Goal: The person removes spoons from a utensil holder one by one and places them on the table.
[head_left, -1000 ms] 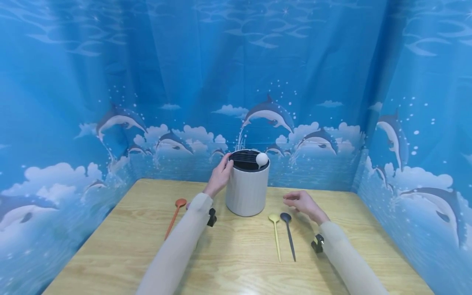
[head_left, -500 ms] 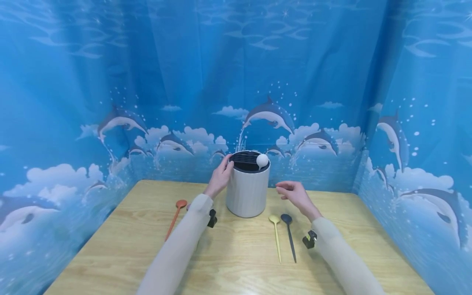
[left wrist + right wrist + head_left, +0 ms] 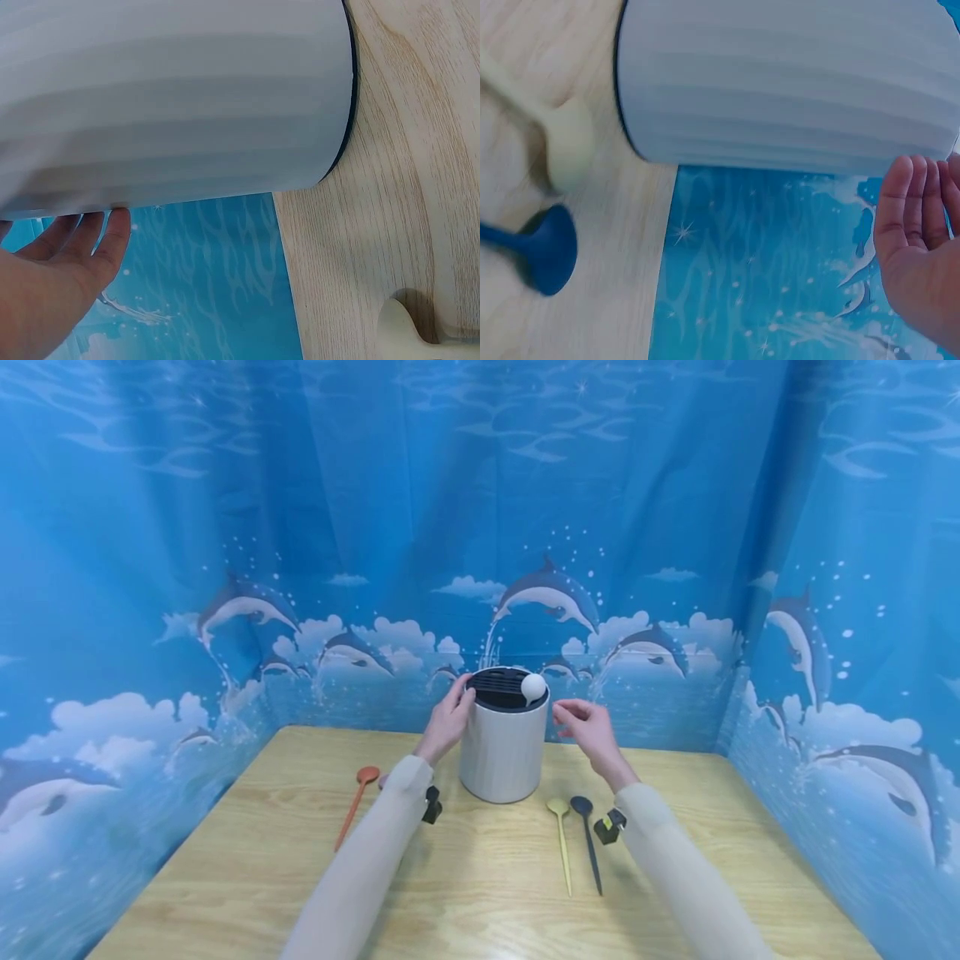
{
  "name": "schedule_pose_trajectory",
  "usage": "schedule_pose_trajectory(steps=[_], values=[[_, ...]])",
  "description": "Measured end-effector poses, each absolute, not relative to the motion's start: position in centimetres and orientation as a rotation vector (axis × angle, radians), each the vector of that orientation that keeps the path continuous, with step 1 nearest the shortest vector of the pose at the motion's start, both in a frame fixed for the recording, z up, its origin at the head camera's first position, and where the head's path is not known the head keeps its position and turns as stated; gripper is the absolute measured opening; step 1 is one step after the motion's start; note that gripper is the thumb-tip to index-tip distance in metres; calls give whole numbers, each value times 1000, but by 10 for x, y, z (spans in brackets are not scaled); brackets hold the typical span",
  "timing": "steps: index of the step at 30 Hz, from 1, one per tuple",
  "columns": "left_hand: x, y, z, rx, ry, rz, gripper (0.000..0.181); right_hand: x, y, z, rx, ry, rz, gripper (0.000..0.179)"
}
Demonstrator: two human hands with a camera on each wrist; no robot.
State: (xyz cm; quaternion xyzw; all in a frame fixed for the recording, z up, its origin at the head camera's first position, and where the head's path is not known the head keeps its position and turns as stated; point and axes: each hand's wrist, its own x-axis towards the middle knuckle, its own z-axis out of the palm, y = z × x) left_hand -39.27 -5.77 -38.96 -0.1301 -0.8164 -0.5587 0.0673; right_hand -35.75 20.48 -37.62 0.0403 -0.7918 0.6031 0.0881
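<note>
A pale ribbed utensil holder (image 3: 501, 752) with a black slotted top stands upright on the table. One white spoon (image 3: 533, 686) sits in its top, head up at the right. My left hand (image 3: 447, 718) holds the holder's left side at the rim; in the left wrist view its fingers (image 3: 112, 244) lie against the wall. My right hand (image 3: 587, 731) is raised beside the holder's right side. Its fingers (image 3: 897, 191) are bent softly and side by side, fingertips close to the wall near the rim, and nothing shows in them.
A yellow spoon (image 3: 558, 810) and a dark spoon (image 3: 582, 807) lie on the wooden table (image 3: 480, 893) in front of the right hand. An orange spoon (image 3: 367, 775) lies at the left. My left sleeve mostly hides a pinkish spoon (image 3: 382, 782). Dolphin-print curtains (image 3: 420, 527) surround the table.
My right hand has moved up and left, from above the dark spoon to beside the holder's rim. The left hand and the holder have stayed in place.
</note>
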Motion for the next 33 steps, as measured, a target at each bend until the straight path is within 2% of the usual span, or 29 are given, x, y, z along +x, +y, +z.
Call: schedule_pose_trajectory(steps=[7,15,33], values=[[-394,-58,-391,-392,-2464,-1688,56,-360,195,-369,86,-2278,1778,39],[-393,-58,-390,-377,-2464,-1696,56,-366,190,-363,70,-2214,1785,45],[-394,-58,-392,-384,-2466,-1711,57,-376,180,-352,40,-2256,1792,39]])
